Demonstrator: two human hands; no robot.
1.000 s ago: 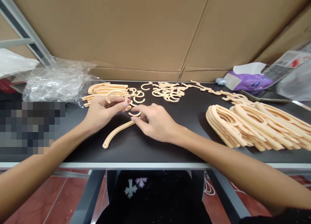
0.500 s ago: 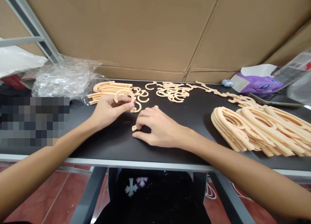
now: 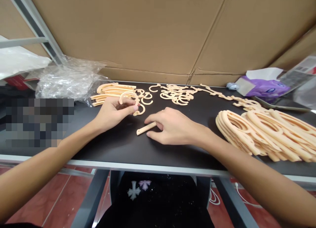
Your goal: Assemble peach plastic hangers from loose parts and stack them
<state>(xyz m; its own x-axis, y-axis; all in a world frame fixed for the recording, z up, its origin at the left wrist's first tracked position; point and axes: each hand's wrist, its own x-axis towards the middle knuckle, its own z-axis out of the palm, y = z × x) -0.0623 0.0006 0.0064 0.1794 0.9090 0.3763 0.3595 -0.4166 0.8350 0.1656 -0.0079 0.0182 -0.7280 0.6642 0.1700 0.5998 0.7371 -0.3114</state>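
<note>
Between the thumb and fingers of my left hand point(image 3: 114, 112) is a cream plastic hook point(image 3: 125, 94), its curve standing up above the fingertips. Other hooks lie just beyond that hand, one curled hook point(image 3: 140, 109) close to the fingertips. My right hand point(image 3: 172, 126) is over the middle of the black table, thumb and fingers spread apart. A short cream bar point(image 3: 145, 128) lies on the tabletop between them, with a small hole near its left end. Its right end is hidden by the fingers.
A stack of cream hanger arms point(image 3: 108, 89) lies behind my left hand, beside crumpled clear plastic point(image 3: 66, 81). Loose hooks point(image 3: 176, 94) are heaped at the back. Stacked cream hanger parts point(image 3: 261, 134) fill the right side, with a purple tissue pack point(image 3: 266, 86) behind.
My right hand has shifted right and its fingers have opened, uncovering more of the bar on the table. My left hand still holds the hook in nearly the same place.
</note>
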